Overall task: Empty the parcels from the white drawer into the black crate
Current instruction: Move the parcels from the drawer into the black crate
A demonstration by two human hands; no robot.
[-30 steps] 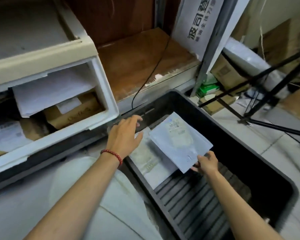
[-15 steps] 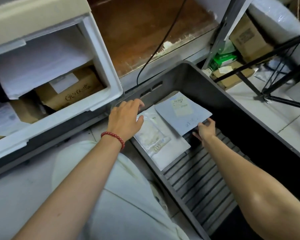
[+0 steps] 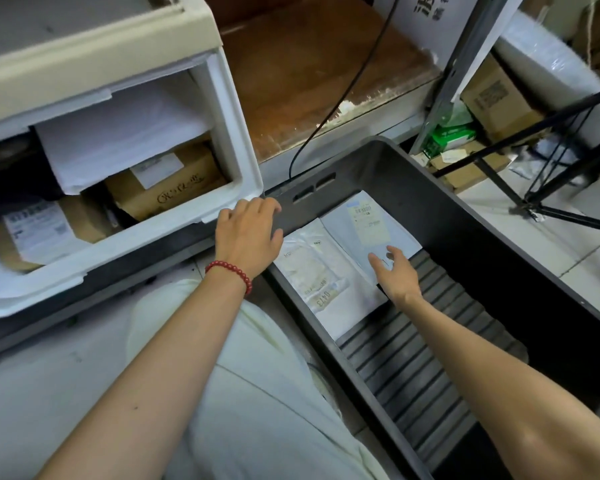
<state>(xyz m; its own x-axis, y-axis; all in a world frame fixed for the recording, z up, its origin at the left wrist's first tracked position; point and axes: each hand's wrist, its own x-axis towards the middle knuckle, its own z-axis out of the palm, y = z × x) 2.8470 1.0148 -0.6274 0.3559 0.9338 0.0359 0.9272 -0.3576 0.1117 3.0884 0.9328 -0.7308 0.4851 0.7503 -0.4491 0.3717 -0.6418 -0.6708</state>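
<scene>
The white drawer stands open with several parcels left inside — a brown box under a white mailer among them. The left hand rests empty on the black crate rim. Two flat parcels lie in the crate; the right hand, grip wide and empty, hovers over the grey envelope — apparently just released.

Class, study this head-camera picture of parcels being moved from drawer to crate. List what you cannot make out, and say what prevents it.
- White drawer: its left end is cut off by the frame edge, so the parcel count is unknown.
- Brown box: partly hidden under the white mailer.
- Grey mailer label: print too small to read.
- Black crate: its near end is covered by the right arm and the frame edge.
</scene>
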